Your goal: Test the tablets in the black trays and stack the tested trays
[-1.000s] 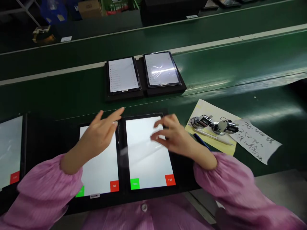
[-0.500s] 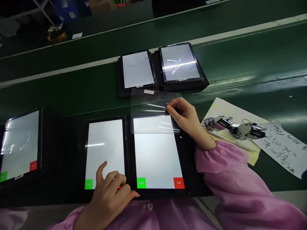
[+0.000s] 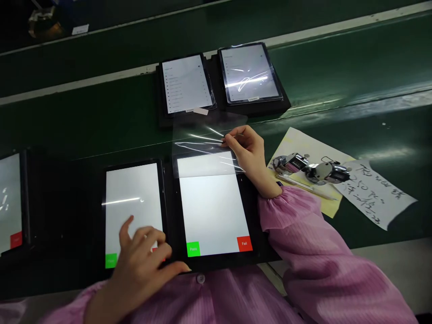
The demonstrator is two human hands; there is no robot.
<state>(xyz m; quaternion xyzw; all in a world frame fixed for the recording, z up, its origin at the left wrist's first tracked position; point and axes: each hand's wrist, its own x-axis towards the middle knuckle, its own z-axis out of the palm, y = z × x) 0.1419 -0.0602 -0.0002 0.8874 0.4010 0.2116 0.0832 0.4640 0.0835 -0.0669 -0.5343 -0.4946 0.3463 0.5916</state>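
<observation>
My right hand (image 3: 248, 150) pinches the right edge of a clear plastic film (image 3: 195, 130) with a small white label on it. The film overlaps the top part of a tablet (image 3: 212, 211) whose white screen shows a green Pass box and a red Fail box. My left hand (image 3: 141, 256), fingers spread and curved, is over the lower part of a second tablet (image 3: 131, 193) with a similar screen. Its thumb points to the bottom edge of the first tablet; whether it touches is unclear. The left hand hides part of the red box there.
Two tablets, left (image 3: 185, 85) and right (image 3: 249, 74), rest on black trays at the back. Another tablet (image 3: 10, 202) is at the left edge. Two shiny metal gadgets (image 3: 326, 172) and a pen (image 3: 303, 185) lie on papers (image 3: 381, 193) at right.
The view has shifted, so the tablets and papers sit further left and higher. My left fingers have spread somewhat. My right hand keeps its pinch on the film, which is slightly more tilted.
</observation>
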